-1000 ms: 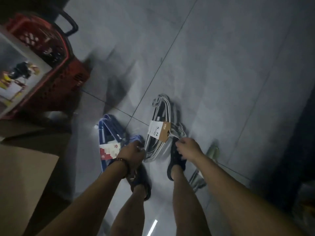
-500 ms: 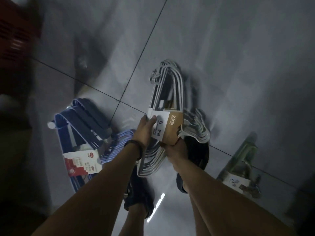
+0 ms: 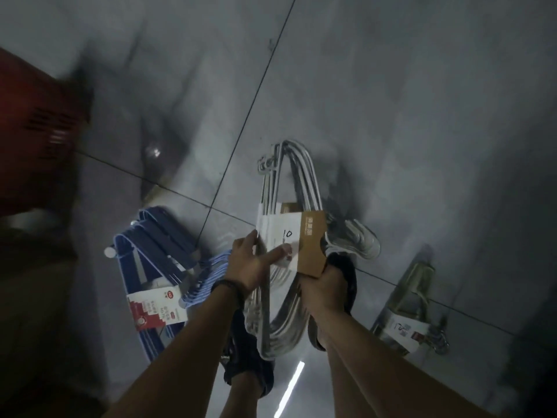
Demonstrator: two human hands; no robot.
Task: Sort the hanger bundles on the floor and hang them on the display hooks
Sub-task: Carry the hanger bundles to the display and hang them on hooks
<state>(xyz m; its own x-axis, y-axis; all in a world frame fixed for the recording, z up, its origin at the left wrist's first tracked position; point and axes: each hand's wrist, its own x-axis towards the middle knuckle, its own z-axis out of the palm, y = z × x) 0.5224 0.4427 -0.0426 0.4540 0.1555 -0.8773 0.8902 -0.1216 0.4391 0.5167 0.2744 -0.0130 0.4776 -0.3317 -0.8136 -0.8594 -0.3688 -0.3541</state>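
White hanger bundle (image 3: 272, 322): right hand (image 3: 324, 286) fingers clamp it, left hand (image 3: 249, 265) pinches paper label (image 3: 286, 229) at 12 o'clock; lift by frames.

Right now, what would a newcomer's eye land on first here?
The grey hanger bundle held up at centre, its card label marked "10": the left hand pinches the label, the right hand grips beneath it. A blue hanger bundle lies on the floor tiles to its left, a pale bundle to its right.
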